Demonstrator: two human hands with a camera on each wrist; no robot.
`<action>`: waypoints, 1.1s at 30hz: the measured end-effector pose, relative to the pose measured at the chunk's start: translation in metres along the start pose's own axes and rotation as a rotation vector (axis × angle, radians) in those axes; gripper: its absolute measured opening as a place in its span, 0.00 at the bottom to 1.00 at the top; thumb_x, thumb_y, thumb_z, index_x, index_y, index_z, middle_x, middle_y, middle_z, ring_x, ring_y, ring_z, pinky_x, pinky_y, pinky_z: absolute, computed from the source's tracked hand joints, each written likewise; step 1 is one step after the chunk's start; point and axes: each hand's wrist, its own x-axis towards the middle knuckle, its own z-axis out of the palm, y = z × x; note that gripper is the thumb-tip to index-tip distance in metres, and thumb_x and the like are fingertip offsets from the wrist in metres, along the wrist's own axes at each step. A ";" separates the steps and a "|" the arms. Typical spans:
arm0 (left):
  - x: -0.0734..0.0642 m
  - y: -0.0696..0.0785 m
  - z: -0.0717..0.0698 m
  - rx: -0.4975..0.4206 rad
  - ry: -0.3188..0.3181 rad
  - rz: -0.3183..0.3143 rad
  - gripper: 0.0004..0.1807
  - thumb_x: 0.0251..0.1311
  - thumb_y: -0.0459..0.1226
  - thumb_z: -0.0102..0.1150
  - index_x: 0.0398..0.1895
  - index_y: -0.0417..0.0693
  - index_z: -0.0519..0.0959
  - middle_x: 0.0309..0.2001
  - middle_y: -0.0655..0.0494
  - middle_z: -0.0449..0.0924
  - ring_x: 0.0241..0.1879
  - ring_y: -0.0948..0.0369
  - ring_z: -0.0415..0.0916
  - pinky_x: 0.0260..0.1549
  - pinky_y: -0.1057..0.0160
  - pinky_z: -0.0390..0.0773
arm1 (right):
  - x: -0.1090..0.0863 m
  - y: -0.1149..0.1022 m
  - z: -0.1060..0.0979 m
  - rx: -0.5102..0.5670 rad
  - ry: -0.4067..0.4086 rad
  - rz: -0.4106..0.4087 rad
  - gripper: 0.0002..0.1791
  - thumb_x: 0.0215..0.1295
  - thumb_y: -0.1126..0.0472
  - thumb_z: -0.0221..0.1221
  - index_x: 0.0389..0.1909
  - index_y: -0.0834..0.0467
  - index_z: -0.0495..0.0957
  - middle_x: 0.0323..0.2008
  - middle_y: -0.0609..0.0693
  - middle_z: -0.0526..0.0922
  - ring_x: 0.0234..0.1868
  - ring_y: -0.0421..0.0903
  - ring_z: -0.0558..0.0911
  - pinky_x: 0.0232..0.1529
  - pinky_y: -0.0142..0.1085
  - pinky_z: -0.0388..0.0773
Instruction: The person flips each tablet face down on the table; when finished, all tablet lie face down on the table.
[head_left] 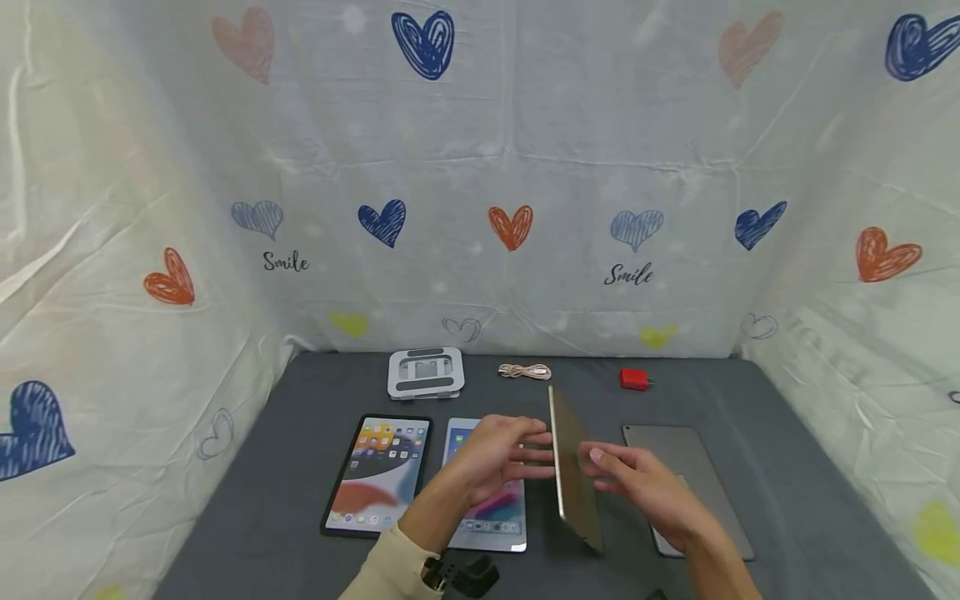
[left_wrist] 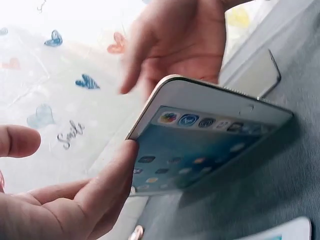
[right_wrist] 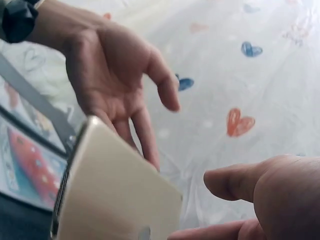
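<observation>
A tablet with a gold back (head_left: 576, 475) and a lit, white-bordered screen (left_wrist: 200, 145) stands on its side between the two hands. Whether its lower edge touches the table cannot be told. My left hand (head_left: 491, 458) lays extended fingers against the screen side, thumb held apart from it. On the other side, the right hand (head_left: 637, 483) has its fingers at the gold back (right_wrist: 120, 190), its thumb also apart. Beneath my left hand lies a white tablet (head_left: 491, 527), screen lit. A grey tablet (head_left: 686, 454), back up, lies partly under the right hand.
A black-bordered tablet (head_left: 378, 475) with a lit screen lies at the left. Along the back of the grey table (head_left: 315, 400) are a folded silver stand (head_left: 426, 372), a coiled cable (head_left: 525, 371) and a red charger (head_left: 634, 379). Heart-print sheets (head_left: 510, 283) surround the table.
</observation>
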 end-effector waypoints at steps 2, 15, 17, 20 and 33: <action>-0.001 -0.002 -0.006 0.010 0.012 -0.016 0.25 0.81 0.39 0.55 0.67 0.25 0.75 0.63 0.33 0.82 0.57 0.42 0.89 0.55 0.47 0.91 | 0.002 0.009 -0.004 -0.009 -0.011 0.017 0.36 0.91 0.49 0.47 0.79 0.77 0.62 0.78 0.73 0.69 0.78 0.69 0.72 0.76 0.55 0.77; 0.001 -0.023 -0.029 -0.005 0.082 -0.100 0.20 0.78 0.40 0.58 0.60 0.31 0.80 0.52 0.44 0.84 0.44 0.54 0.87 0.53 0.47 0.92 | 0.001 0.040 -0.017 0.011 0.017 0.127 0.38 0.90 0.47 0.49 0.78 0.78 0.63 0.79 0.75 0.67 0.80 0.71 0.68 0.80 0.56 0.73; 0.002 -0.027 -0.030 -0.011 0.095 -0.110 0.20 0.78 0.40 0.58 0.60 0.32 0.80 0.53 0.43 0.84 0.45 0.54 0.87 0.53 0.47 0.93 | 0.000 0.040 -0.017 0.007 0.015 0.134 0.38 0.89 0.47 0.50 0.78 0.77 0.63 0.79 0.74 0.67 0.80 0.71 0.68 0.80 0.56 0.72; 0.005 -0.033 -0.030 -0.014 0.109 -0.117 0.20 0.77 0.40 0.59 0.61 0.32 0.79 0.55 0.41 0.82 0.45 0.53 0.86 0.52 0.47 0.93 | -0.001 0.039 -0.017 -0.001 0.024 0.148 0.37 0.89 0.47 0.50 0.78 0.77 0.64 0.79 0.75 0.66 0.80 0.71 0.67 0.80 0.57 0.71; 0.015 -0.048 -0.016 0.038 0.095 -0.132 0.18 0.76 0.39 0.60 0.57 0.31 0.80 0.46 0.47 0.81 0.40 0.54 0.86 0.50 0.46 0.93 | -0.005 0.038 -0.022 -0.096 0.178 0.227 0.36 0.88 0.46 0.52 0.76 0.75 0.69 0.76 0.72 0.72 0.78 0.70 0.72 0.77 0.59 0.74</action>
